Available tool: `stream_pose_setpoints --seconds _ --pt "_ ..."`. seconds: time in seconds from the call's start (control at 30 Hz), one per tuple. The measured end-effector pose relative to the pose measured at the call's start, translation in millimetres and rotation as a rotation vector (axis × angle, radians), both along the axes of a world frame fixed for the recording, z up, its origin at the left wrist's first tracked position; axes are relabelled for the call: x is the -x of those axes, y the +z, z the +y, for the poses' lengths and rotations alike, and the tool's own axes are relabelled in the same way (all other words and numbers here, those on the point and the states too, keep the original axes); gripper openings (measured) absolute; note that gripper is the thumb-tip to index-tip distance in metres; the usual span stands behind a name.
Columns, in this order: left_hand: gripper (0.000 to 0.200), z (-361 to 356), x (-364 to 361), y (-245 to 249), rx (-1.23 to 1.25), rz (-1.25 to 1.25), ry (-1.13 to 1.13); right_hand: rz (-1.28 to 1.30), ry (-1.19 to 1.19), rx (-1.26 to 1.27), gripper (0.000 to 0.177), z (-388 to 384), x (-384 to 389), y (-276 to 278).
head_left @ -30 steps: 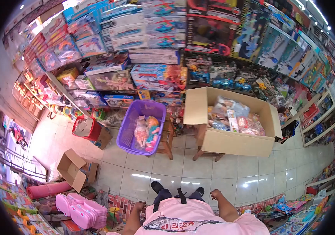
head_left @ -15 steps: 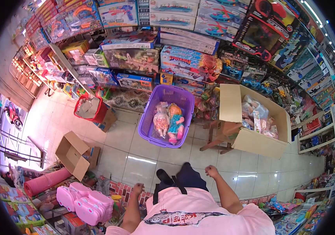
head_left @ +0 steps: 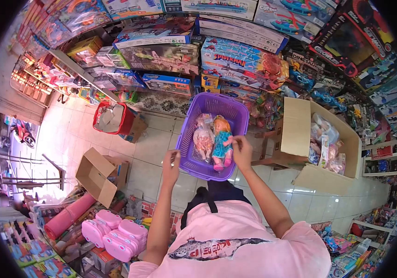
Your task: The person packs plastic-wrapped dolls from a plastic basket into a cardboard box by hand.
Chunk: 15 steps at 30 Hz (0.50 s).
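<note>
A purple plastic basket [head_left: 187,139] stands in front of me with two wrapped dolls lying in it. The left doll [head_left: 203,139] wears pale pink patterned clothes; the right doll [head_left: 222,141] has orange hair, a teal dress and pink shoes. My left hand [head_left: 171,162] is beside the basket's near left side, its fingers apart and nothing in them. Over the basket's right side is my right hand [head_left: 242,150], fingers spread, close to the teal-dressed doll; whether it touches the doll cannot be made out.
An open carton [head_left: 295,129] of wrapped dolls stands at the right. Left are a red bin [head_left: 126,121], an empty carton [head_left: 97,176], a pink roll [head_left: 70,215] and pink cases [head_left: 117,241]. Boxed toys [head_left: 240,62] fill the shelves behind the basket.
Both my hands have moved forward, from beside my body to the basket's near sides. The basket and shelves appear closer and further right in the view.
</note>
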<state>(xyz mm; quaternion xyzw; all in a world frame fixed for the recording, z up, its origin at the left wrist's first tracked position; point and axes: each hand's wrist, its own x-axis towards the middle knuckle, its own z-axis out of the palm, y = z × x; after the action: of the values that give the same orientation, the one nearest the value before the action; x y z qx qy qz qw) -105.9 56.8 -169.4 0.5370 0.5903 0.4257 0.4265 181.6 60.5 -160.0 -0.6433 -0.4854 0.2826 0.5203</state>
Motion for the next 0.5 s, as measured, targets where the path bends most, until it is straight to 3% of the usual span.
stream_pose_setpoints --seconds 0.1,0.23,0.33,0.37,0.47,0.5 --pt "0.028 43 -31 -22 0.066 0.043 -0.139 0.106 0.082 0.182 0.016 42 25 -54" --pt "0.037 70 -49 -109 0.3 0.179 -0.257 -0.101 0.171 0.363 0.027 69 51 -135" --pt "0.045 82 -55 -143 0.474 0.405 -0.276 -0.238 0.22 0.605 0.031 74 65 -146" --pt "0.047 84 -57 -149 0.586 0.344 -0.281 -0.263 0.263 0.717 0.033 74 66 -147" --pt "0.046 81 -59 -181 0.819 0.143 -0.142 -0.266 0.273 0.614 0.032 66 72 -165" --pt "0.046 82 -59 -186 0.823 0.145 -0.152 -0.356 0.287 0.502 0.032 61 74 -200"
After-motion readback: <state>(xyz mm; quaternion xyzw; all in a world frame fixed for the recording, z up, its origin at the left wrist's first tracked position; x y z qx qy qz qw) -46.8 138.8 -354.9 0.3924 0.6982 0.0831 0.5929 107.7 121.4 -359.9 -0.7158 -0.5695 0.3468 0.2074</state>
